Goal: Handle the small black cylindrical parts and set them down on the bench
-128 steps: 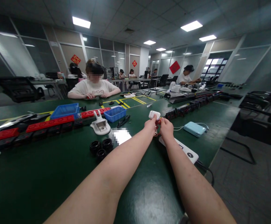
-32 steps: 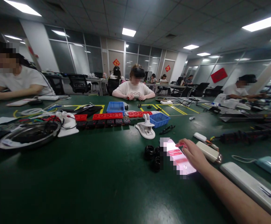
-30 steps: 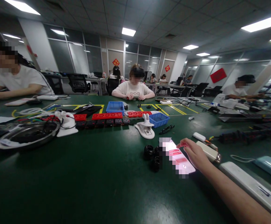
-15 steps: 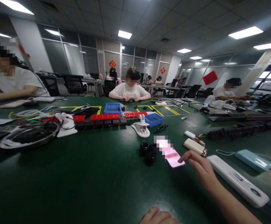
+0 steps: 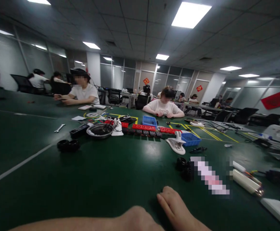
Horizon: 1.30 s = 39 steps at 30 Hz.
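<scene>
My right hand (image 5: 175, 205) rests low over the green table, its fingers curled in; whatever may be inside them is hidden. Beside it at the bottom edge lies my left hand (image 5: 136, 219), back upward, its fingers cut off from sight. Ahead and to the right is a phone (image 5: 211, 176), blurred by pixelation. Black round parts (image 5: 184, 166) stand just left of the phone. Right of it lies a cream-coloured power bank (image 5: 247, 182). A white clip stand (image 5: 176, 144) is farther ahead.
Blue baskets (image 5: 190, 140) and red-and-black socket strips (image 5: 143, 129) run across the middle. At left are a metal bowl (image 5: 100, 136), a wrench (image 5: 59, 128) and more black round parts (image 5: 68, 145). A white power strip (image 5: 278, 210) lies at right. Co-workers sit across the table.
My right hand has left the phone screen and drawn back left, close to my left hand. The view has turned left, bringing the wrench and more of the table into sight.
</scene>
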Each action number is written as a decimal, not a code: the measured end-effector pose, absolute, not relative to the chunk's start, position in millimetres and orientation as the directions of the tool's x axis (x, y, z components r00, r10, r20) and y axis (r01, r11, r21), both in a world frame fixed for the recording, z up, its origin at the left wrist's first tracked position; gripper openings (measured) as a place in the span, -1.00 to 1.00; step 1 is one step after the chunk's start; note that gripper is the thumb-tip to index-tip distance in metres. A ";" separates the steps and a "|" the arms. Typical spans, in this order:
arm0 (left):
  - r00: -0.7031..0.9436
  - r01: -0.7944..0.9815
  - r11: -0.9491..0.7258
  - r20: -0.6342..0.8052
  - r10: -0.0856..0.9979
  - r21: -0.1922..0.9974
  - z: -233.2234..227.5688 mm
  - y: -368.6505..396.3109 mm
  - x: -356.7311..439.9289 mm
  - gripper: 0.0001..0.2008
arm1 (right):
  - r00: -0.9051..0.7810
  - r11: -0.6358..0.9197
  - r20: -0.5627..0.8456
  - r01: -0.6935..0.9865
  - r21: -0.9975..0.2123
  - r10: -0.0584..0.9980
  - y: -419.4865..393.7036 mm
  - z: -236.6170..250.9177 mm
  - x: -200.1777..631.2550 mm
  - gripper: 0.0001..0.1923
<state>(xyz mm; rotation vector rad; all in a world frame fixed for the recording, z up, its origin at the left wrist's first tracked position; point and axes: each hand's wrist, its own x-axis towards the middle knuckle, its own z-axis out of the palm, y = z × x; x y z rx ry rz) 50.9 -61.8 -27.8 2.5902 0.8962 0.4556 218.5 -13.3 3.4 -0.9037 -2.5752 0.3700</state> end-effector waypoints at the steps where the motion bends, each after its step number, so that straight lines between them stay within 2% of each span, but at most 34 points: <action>1: 0.715 0.558 -0.717 0.195 0.671 0.418 -15.5 -66.8 27.9 -0.84 | -0.711 0.743 0.253 0.552 -0.379 0.657 -11.6 0.9 212.0 -0.53; 2: 0.657 0.616 -0.674 0.206 0.725 0.408 -3.8 -69.7 6.9 -0.81 | -0.702 0.730 0.246 0.556 -0.397 0.668 -9.9 0.0 206.1 -0.54; 4: 0.432 0.793 -0.455 0.153 0.889 0.406 14.2 -67.7 -27.1 -0.78 | -0.667 0.703 0.268 0.553 -0.447 0.695 -6.5 3.3 197.0 -0.59; 7: 0.253 0.870 -0.266 0.086 0.964 0.415 22.9 -51.0 -56.5 -0.71 | -0.541 0.643 0.348 0.611 -0.463 0.765 2.3 19.5 195.7 -0.69; 10: 0.213 0.876 -0.209 0.040 0.976 0.434 17.5 -36.7 -67.1 -0.63 | -0.323 0.515 0.461 0.764 -0.389 0.827 20.9 40.5 215.1 -0.67; 12: 0.235 0.870 -0.223 0.027 0.972 0.440 13.6 -34.2 -69.4 -0.62 | -0.126 0.373 0.528 0.840 -0.393 0.840 37.7 51.4 237.9 -0.64; 14: 0.259 0.866 -0.238 0.011 0.966 0.441 13.0 -35.4 -70.5 -0.64 | -0.006 0.234 0.527 0.900 -0.368 0.850 54.7 57.0 262.5 -0.61; 15: 0.268 0.862 -0.238 -0.003 0.963 0.447 14.2 -36.4 -71.0 -0.66 | 0.002 0.191 0.512 0.927 -0.324 0.859 62.5 57.7 273.5 -0.58; 18: 0.264 0.860 -0.218 -0.036 0.964 0.462 20.8 -38.1 -72.0 -0.71 | -0.086 0.167 0.427 0.973 -0.157 0.900 81.3 53.4 295.1 -0.48; 21: 0.266 0.856 -0.208 -0.058 0.962 0.474 26.1 -37.5 -72.1 -0.75 | -0.244 0.269 0.320 0.962 -0.036 0.915 95.2 48.1 300.9 -0.37; 24: 0.264 0.850 -0.204 -0.058 0.963 0.486 26.2 -36.1 -71.9 -0.76 | -0.379 0.381 0.186 0.924 0.027 0.907 108.6 49.9 301.0 -0.47; 27: 0.254 0.843 -0.199 -0.044 0.966 0.499 25.1 -35.9 -72.1 -0.77 | -0.405 0.402 0.096 0.914 0.048 0.909 119.7 57.3 298.9 -0.62; 30: 0.245 0.826 -0.175 -0.063 0.967 0.536 27.8 -37.7 -70.3 -0.77 | -0.411 0.409 0.078 0.912 0.033 0.908 119.5 64.3 283.4 -0.65; 32: 0.229 0.814 -0.153 -0.069 0.971 0.560 30.6 -40.0 -66.1 -0.77 | -0.443 0.446 0.080 0.894 -0.035 0.893 107.9 66.5 260.4 -0.64; 35: 0.211 0.790 -0.172 0.003 0.977 0.588 31.3 -43.5 -54.0 -0.78 | -0.609 0.621 0.123 0.766 -0.167 0.784 72.0 66.7 213.5 -0.64; 36: 0.216 0.782 -0.198 0.041 0.975 0.592 29.9 -44.3 -48.7 -0.73 | -0.665 0.679 0.142 0.703 -0.210 0.733 56.9 66.3 198.3 -0.63; 39: 0.274 0.757 -0.281 0.104 0.956 0.589 22.1 -44.5 -31.5 -0.41 | -0.768 0.774 0.166 0.560 -0.295 0.619 14.4 64.5 166.2 -0.60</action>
